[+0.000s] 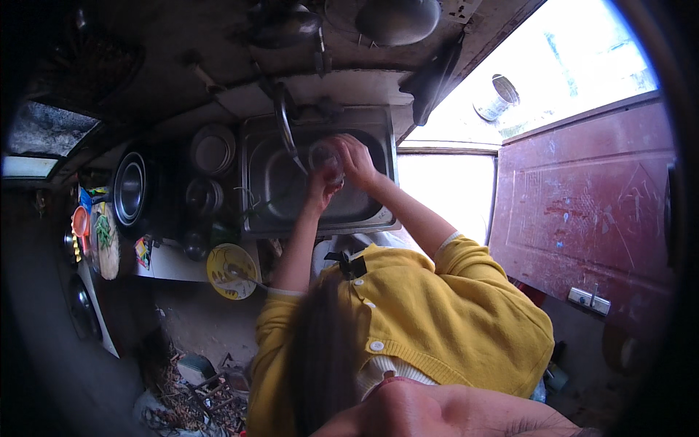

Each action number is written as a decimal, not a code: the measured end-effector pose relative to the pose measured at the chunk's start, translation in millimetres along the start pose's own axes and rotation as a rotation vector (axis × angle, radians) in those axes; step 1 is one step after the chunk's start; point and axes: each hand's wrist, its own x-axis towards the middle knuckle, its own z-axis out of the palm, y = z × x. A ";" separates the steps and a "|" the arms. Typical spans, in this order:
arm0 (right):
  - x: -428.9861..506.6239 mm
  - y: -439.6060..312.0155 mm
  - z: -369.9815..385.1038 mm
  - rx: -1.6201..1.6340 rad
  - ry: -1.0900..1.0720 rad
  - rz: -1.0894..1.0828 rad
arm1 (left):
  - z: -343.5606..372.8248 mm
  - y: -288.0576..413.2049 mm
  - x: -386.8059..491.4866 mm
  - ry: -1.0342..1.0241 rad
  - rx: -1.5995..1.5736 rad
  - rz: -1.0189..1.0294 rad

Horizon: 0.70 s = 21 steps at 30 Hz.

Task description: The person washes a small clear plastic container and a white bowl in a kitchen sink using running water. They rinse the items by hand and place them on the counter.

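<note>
Over a stainless steel sink [389, 164], my left hand [323, 188] holds a clear vessel, seemingly a glass or small bowl [322, 155]. My right hand [355, 158] is at its right side, fingers curled against it; the fingertips are partly hidden and blurred. A curved metal faucet [283, 117] reaches down from the back of the sink, its spout end just left of the vessel. Whether water is running is hard to tell.
Left of the sink are stacked bowls [212, 153], a metal basin [130, 188] and a yellow bowl [232, 270] with a spoon in it. Farther left, green vegetables [104, 229] lie on a cutting board [109, 259]. A reddish door [584, 207] stands at right.
</note>
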 end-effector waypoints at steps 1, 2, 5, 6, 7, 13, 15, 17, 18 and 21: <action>5.3 11.0 -2.6 -0.029 -0.164 0.046 | -1.3 3.7 -2.6 -0.028 0.087 -0.018; 11.5 22.6 -4.4 -0.059 -0.327 0.093 | -2.3 7.8 -5.3 -0.051 0.191 -0.042; 15.6 45.4 -10.5 -0.083 -0.563 0.013 | 4.0 14.9 -9.4 -0.080 0.398 -0.076; 15.9 48.3 -11.2 -0.053 -0.588 0.009 | 7.1 17.4 -9.3 -0.107 0.443 -0.072; 15.5 48.2 -10.6 -0.075 -0.632 0.051 | 10.9 20.7 -7.2 -0.069 0.412 -0.042; -4.8 8.5 13.4 0.647 0.170 0.489 | 23.9 21.7 2.6 0.031 0.103 0.177; -8.0 -2.5 17.2 0.558 0.285 0.331 | 25.1 12.8 2.8 0.100 -0.024 0.145; -8.5 -9.8 15.0 0.461 0.321 0.260 | 22.2 10.2 3.6 0.088 -0.073 0.080; -8.4 -12.4 11.5 0.368 0.306 0.169 | 21.2 8.9 2.8 0.073 -0.089 0.053; -6.1 -18.6 -3.4 0.130 0.186 -0.094 | 19.6 10.7 -5.6 0.025 0.059 0.187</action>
